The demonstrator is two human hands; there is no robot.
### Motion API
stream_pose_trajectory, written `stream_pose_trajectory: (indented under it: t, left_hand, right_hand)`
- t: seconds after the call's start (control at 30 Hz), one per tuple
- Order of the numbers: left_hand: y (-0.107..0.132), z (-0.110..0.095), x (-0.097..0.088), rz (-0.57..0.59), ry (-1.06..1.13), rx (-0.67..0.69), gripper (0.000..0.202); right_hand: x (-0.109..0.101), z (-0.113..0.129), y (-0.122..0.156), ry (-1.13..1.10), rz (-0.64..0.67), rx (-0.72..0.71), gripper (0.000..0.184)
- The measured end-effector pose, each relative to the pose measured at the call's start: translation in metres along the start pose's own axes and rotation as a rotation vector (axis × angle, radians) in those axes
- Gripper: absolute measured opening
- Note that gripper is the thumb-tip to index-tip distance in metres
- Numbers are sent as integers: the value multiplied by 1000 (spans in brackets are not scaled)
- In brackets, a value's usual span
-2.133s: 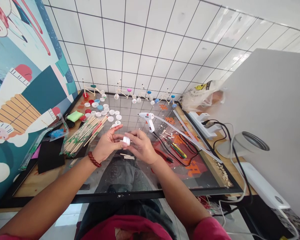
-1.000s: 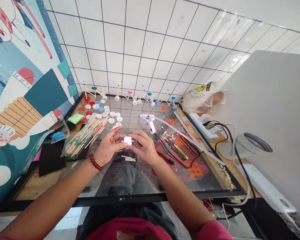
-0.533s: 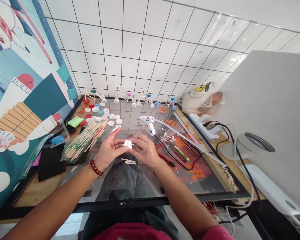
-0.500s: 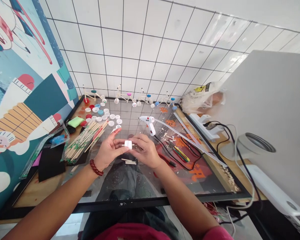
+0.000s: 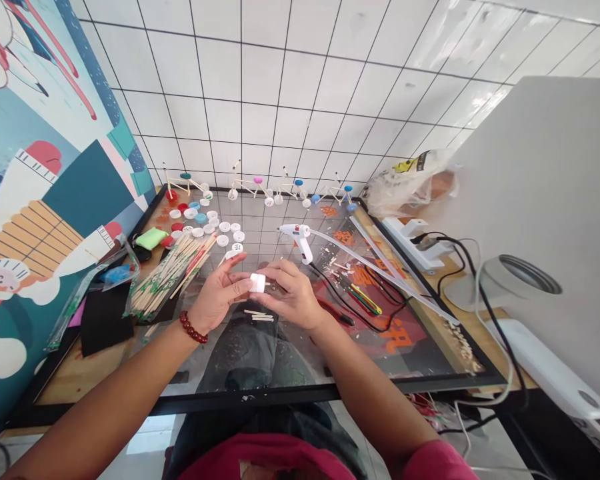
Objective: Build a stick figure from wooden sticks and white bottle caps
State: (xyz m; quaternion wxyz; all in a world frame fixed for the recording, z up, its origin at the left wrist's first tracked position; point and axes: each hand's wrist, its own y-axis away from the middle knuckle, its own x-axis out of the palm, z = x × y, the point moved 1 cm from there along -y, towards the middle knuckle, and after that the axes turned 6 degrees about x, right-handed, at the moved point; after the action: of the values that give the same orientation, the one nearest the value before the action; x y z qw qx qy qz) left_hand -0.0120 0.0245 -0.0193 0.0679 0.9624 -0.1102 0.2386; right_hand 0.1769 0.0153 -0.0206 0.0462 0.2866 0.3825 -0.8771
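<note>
Between my fingertips sits a small white plastic bottle-cap piece (image 5: 258, 283), with a thin wooden stick showing at its side. My left hand (image 5: 215, 291) pinches it from the left, its fingers spread upward, and a red bead bracelet (image 5: 193, 327) circles that wrist. My right hand (image 5: 285, 293) holds it from the right, its fingers curled over the piece. Just below my hands, short wooden sticks (image 5: 259, 316) lie on the glass-topped table (image 5: 260, 380). A white glue gun (image 5: 298, 239) lies beyond my right hand, apart from it.
Bamboo skewers (image 5: 173, 273) lie left of my hands, with bottle caps (image 5: 205, 223) behind them. Small stick-and-cap bicycle models (image 5: 250, 187) stand along the tiled wall. The glue gun's black cord, wire cutters (image 5: 336, 315), a power strip (image 5: 415, 243) and a plastic bag (image 5: 405, 187) lie right.
The white piece has turned slightly between my fingertips, and my hands have shifted only a little. The head camera view has tilted and moved slightly.
</note>
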Motion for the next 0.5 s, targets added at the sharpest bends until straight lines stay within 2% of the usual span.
stream_pose_trajectory:
  t: [0.17, 0.33, 0.4, 0.5]
  left_hand:
    - [1, -2, 2, 0, -22, 23, 86]
    - [3, 0, 6, -1, -43, 37, 90]
    - [3, 0, 6, -2, -51, 35, 93]
    - [2, 0, 5, 3, -61, 43, 97]
  right_hand:
    - [3, -3, 2, 59, 7, -19, 43]
    - [8, -3, 4, 45, -68, -48, 26]
    - [8, -2, 4, 55, -75, -64, 24]
    - [6, -2, 3, 75, -32, -17, 27]
